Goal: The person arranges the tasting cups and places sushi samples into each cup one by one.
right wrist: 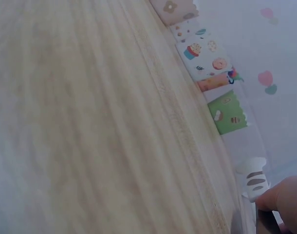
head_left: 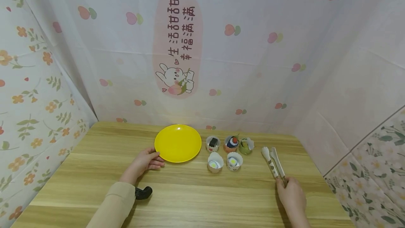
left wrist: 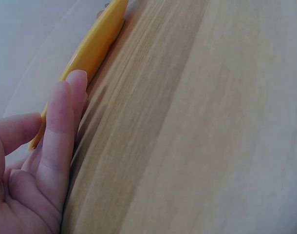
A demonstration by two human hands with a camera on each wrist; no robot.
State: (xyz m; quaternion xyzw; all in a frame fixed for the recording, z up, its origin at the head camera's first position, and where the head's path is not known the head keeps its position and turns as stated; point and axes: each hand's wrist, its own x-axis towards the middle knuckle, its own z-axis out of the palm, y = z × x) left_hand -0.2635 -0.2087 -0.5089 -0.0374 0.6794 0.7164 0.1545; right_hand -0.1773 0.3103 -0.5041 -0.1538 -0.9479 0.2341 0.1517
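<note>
At the plate's near left rim, my left hand [head_left: 146,162] pinches the yellow plate [head_left: 178,143], thumb on top and fingers underneath. The left wrist view shows the plate [left wrist: 92,46] edge-on, close above the wood. My right hand [head_left: 291,195] grips a pair of tongs [head_left: 272,163] by the handle end; their two arms stand apart with nothing between them. Between plate and tongs are several paper cups: one with a black block [head_left: 213,143], one with a dark piece topped in red and white [head_left: 233,141], a green cup [head_left: 245,147], and two with white-and-yellow pieces [head_left: 214,164].
The wooden table [head_left: 186,200] runs back to a printed curtain [head_left: 253,62]. Floral cloth [head_left: 41,115] hangs on the left, and another patterned cloth [head_left: 373,178] on the right. A black strap device [head_left: 143,193] sits at my left wrist.
</note>
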